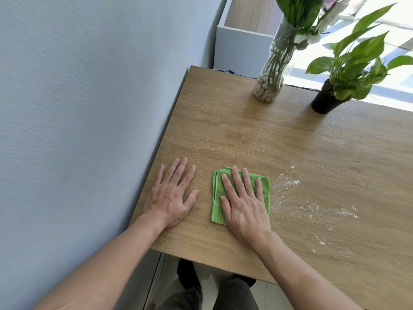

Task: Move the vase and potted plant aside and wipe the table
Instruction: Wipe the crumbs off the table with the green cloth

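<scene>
Here my right hand (244, 203) lies flat, fingers spread and straight, pressing a folded green cloth (218, 199) onto the wooden table (245, 130). My left hand (171, 196) rests palm down on the bare wood just beside the cloth, fingers straight and a little apart, holding nothing. White powdery crumbs (290, 183) are scattered to the right of the cloth. At the far edge stand the glass vase (271, 85), with pebbles at its bottom and green stems, and to its right, apart from it, the potted plant (325, 101) in a dark pot.
</scene>
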